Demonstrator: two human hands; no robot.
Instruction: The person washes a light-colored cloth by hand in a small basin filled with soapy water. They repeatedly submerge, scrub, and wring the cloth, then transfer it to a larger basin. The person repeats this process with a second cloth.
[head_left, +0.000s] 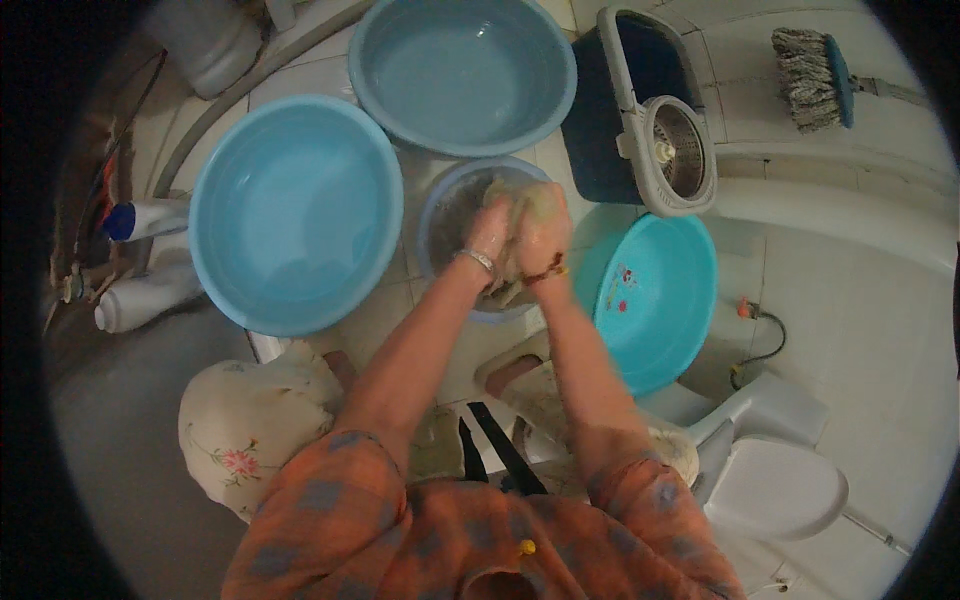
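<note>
Both my hands are close together over a small basin with a pale blue rim (426, 247), which holds murky, dark-looking water. My left hand (491, 229), with a silvery bracelet at the wrist, grips one side of a wet, pale yellowish-brown cloth (510, 259). On the other side my right hand (544, 225), with a dark red cord bracelet, presses against the same cloth. The cloth is bunched between my palms and hangs down towards the basin. My fingertips are blurred and partly hidden.
A large light blue basin (296, 217) stands at the left and a grey-blue one (461, 75) beyond. At the right are a mop bucket with a spinner basket (675, 150), a turquoise basin (660, 300), a brush head (814, 81) and a toilet (780, 487). Bottles (142, 300) lie far left.
</note>
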